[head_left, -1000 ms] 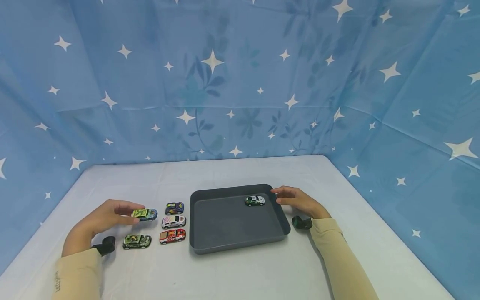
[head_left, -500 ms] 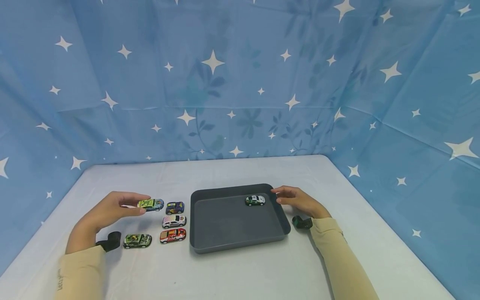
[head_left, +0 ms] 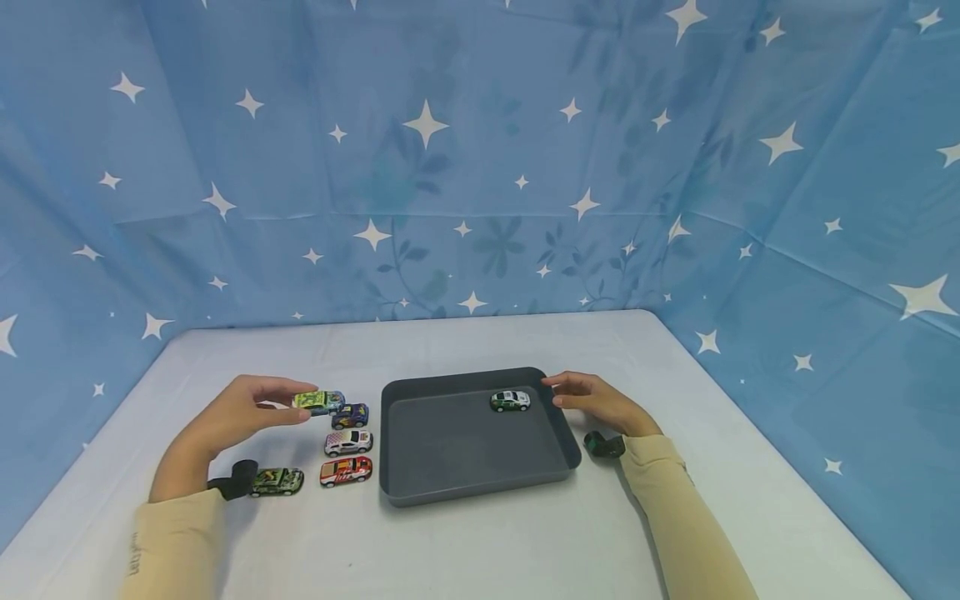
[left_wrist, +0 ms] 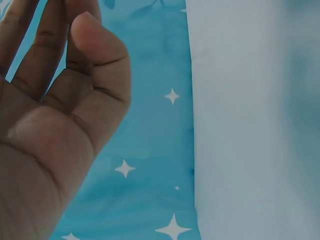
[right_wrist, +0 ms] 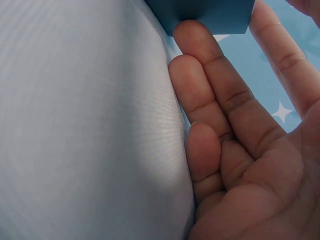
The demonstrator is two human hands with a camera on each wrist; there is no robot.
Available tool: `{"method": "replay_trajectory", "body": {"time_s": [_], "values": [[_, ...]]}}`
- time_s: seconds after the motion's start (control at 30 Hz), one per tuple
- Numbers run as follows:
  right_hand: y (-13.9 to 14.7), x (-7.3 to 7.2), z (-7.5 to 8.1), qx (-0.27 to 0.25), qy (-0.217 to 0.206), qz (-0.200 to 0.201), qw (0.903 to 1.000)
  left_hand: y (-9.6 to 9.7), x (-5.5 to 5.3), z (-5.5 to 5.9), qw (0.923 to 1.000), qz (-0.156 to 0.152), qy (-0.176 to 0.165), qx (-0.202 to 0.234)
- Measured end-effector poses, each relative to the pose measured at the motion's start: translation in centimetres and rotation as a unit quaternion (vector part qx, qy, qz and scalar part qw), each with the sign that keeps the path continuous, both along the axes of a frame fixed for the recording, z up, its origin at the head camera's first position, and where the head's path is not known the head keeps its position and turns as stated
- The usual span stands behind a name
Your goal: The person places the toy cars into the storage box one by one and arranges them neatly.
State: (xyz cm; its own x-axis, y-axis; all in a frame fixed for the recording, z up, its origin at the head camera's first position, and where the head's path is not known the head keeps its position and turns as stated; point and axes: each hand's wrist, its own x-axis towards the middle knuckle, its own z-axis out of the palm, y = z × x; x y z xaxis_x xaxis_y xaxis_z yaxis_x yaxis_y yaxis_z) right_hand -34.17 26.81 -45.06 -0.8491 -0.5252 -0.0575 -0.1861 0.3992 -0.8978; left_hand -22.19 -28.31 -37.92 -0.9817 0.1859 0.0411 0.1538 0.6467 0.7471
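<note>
My left hand (head_left: 243,410) pinches a yellow-green toy car (head_left: 324,402) with a blue front, between thumb and fingers. It is just behind a dark blue toy car (head_left: 350,416); in the left wrist view the thumb (left_wrist: 102,55) and palm show, but the held car does not. My right hand (head_left: 603,404) lies at the right wall of a grey tray (head_left: 480,492), fingers loosely bent. In the right wrist view its fingertips (right_wrist: 192,37) touch or nearly touch the tray wall (right_wrist: 210,17). A white and green toy car (head_left: 511,402) sits inside the tray, near its back right corner.
Left of the tray, a white toy car (head_left: 348,442) and a red-orange one (head_left: 346,472) stand in a column below the blue one. A camouflage-green toy car (head_left: 277,482) is by my left wrist camera (head_left: 238,480). A starry blue curtain (head_left: 480,183) hangs behind the white table (head_left: 480,554).
My left hand has carried the yellow-green toy car away from me and to the right, next to the dark blue one. The right hand and the tray have stayed in place.
</note>
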Motion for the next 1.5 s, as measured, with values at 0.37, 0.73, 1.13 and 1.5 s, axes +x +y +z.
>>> {"method": "replay_trajectory", "body": {"time_s": [0.37,0.73,1.13,1.5], "values": [[0.0,0.0,-0.1,0.003,-0.002,-0.005,1.0000,1.9,-0.5,0.1,0.9998,-0.007,0.019,-0.003],[-0.1,0.1,0.0,0.004,-0.008,-0.010,0.9999,4.7,-1.1,-0.2,0.9993,-0.026,0.022,0.012],[-0.1,0.0,0.0,0.002,-0.001,-0.003,1.0000,7.0,-2.0,-1.0,0.9968,-0.059,0.016,0.052],[-0.1,0.0,0.1,0.001,0.007,-0.002,1.0000,8.7,-2.6,-0.9,0.9940,-0.092,0.036,0.047]]}}
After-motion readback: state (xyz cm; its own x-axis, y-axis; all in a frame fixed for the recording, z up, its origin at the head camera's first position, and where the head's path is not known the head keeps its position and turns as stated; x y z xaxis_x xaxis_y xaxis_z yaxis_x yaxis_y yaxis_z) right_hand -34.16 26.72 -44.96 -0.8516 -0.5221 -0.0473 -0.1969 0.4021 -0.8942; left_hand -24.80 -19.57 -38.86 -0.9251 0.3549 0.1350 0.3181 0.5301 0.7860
